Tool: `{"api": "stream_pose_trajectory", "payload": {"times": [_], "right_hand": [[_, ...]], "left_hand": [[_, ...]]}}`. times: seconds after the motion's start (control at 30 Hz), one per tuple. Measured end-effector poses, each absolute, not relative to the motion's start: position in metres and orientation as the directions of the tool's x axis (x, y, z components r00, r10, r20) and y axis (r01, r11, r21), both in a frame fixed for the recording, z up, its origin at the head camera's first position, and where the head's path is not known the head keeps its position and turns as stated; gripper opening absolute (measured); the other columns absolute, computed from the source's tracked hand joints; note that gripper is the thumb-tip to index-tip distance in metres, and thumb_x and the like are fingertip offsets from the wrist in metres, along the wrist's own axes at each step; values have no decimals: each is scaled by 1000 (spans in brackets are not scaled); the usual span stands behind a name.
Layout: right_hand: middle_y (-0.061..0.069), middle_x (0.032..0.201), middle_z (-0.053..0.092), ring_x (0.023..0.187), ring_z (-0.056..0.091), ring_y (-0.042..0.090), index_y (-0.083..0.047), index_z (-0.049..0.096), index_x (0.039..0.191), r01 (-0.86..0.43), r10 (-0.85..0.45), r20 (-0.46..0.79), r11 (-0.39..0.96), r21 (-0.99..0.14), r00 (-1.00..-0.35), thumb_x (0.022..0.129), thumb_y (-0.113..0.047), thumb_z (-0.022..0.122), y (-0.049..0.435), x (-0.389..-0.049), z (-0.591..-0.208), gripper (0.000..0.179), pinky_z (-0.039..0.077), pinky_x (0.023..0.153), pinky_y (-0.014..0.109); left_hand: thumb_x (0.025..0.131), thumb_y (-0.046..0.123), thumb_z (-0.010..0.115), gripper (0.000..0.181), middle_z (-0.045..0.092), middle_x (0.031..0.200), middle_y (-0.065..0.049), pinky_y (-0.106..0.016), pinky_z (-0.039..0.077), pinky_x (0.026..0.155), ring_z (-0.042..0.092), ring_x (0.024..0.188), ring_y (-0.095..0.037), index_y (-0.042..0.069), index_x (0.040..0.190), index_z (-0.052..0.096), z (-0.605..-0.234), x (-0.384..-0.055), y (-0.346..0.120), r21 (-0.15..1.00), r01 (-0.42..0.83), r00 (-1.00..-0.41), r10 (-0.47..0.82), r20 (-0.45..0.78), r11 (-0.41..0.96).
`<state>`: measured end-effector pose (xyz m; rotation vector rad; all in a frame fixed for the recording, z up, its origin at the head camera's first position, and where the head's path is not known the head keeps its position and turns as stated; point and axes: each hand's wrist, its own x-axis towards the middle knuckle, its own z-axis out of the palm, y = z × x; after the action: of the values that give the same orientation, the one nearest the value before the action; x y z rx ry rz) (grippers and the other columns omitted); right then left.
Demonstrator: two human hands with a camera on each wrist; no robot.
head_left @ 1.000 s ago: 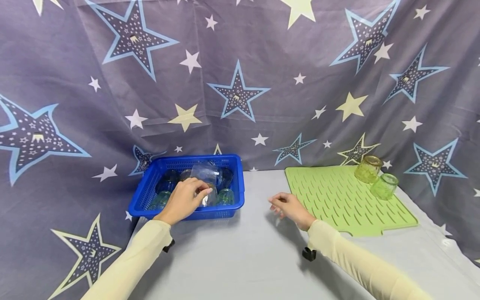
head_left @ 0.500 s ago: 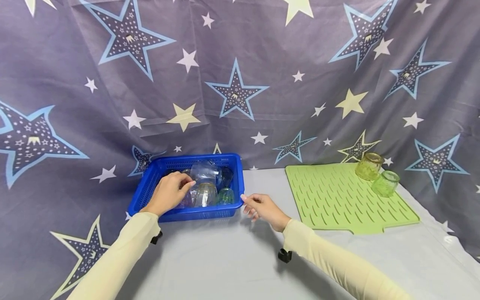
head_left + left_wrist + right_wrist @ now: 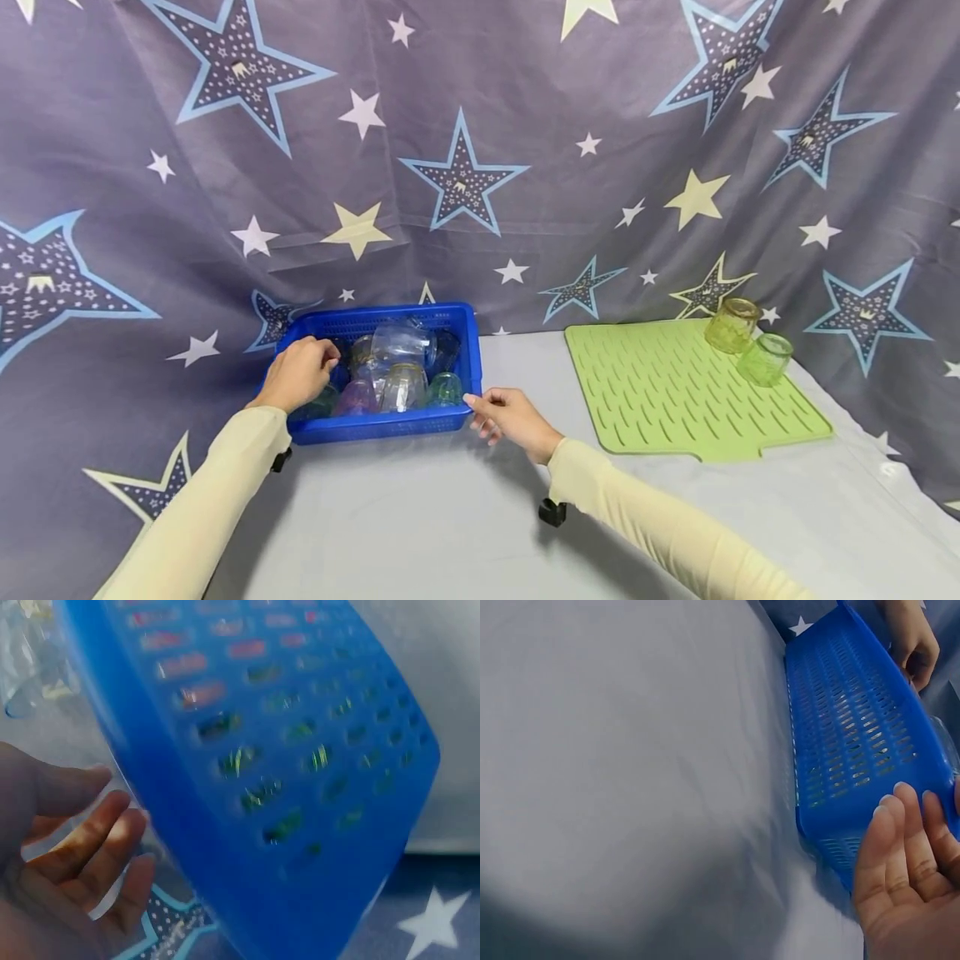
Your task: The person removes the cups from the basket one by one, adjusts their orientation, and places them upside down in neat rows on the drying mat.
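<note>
The blue plastic basket (image 3: 375, 427) stands at the left, holding several glasses, among them a clear glass (image 3: 405, 388), a purple glass (image 3: 356, 397) and a green glass (image 3: 446, 389). My left hand (image 3: 297, 373) is over the basket's left end; in the left wrist view its fingers (image 3: 124, 829) bend loosely beside the rim with nothing between them. At the front right corner is my right hand (image 3: 513, 419). Its thumb is right at the rim, and in the right wrist view its fairly straight fingers (image 3: 907, 832) lie along the basket's outer wall.
A green drying mat (image 3: 675, 392) lies on the right of the grey-white table cover (image 3: 420, 517). A yellow glass (image 3: 731, 327) and a light green glass (image 3: 765, 360) stand upside down near its right edge. Behind hangs a star-patterned curtain (image 3: 480, 250).
My left hand has moved left from over the middle of the basket to its left end. My right hand has come from beside the mat to the basket's front right corner.
</note>
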<state>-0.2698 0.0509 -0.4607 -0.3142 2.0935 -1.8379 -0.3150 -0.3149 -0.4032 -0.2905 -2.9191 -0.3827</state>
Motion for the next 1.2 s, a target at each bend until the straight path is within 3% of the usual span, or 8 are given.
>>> {"api": "stream_pose_trajectory", "payload": {"times": [0.13, 0.23, 0.47, 0.67, 0.93, 1.2], "right_hand": [[23, 99, 72, 79, 67, 32, 5, 64, 100, 45, -388, -96, 137, -989, -917, 100, -44, 67, 49, -269, -459, 49, 58, 76, 54], [22, 97, 72, 76, 66, 29, 5, 64, 99, 40, -389, -90, 133, -990, -917, 100, -44, 67, 48, -270, -461, 49, 58, 74, 52], [23, 99, 72, 88, 64, 48, -3, 63, 92, 48, -382, -93, 126, -991, -920, 98, -47, 68, 49, -272, -464, 45, 58, 75, 52], [24, 100, 71, 74, 64, 24, 0, 63, 94, 48, -378, -92, 123, -991, -921, 98, -47, 68, 51, -272, -464, 47, 58, 75, 51], [22, 97, 72, 76, 66, 29, 1, 65, 95, 50, -373, -93, 123, -991, -923, 98, -46, 69, 51, -273, -466, 47, 59, 71, 47], [20, 94, 72, 81, 66, 39, 7, 65, 100, 53, -363, -93, 120, -991, -927, 98, -45, 69, 50, -272, -467, 52, 59, 68, 42]], "left_hand": [[97, 6, 66, 20, 65, 99, -18, -53, 51, 77, 62, 90, -34, -4, 114, 72, -405, -321, -330, 191, 231, -970, 209, 127, 954], [95, 15, 74, 27, 68, 106, -20, -57, 52, 81, 64, 95, -38, -3, 115, 72, -406, -323, -337, 162, 244, -970, 240, 47, 956], [87, 19, 84, 33, 72, 102, -17, -59, 54, 81, 68, 92, -34, -4, 109, 75, -402, -321, -338, 157, 222, -959, 245, -145, 962], [87, 21, 84, 32, 72, 100, -13, -57, 55, 79, 67, 87, -29, -1, 109, 75, -393, -321, -331, 154, 236, -953, 260, -154, 959], [103, 28, 66, 31, 74, 110, -13, -52, 55, 86, 69, 100, -34, 3, 120, 73, -390, -331, -306, 464, 263, -961, 273, 47, 846], [104, 39, 62, 41, 69, 113, -21, -50, 52, 81, 62, 100, -41, 5, 125, 71, -390, -334, -279, 686, 115, -983, 184, -28, 719]]}}
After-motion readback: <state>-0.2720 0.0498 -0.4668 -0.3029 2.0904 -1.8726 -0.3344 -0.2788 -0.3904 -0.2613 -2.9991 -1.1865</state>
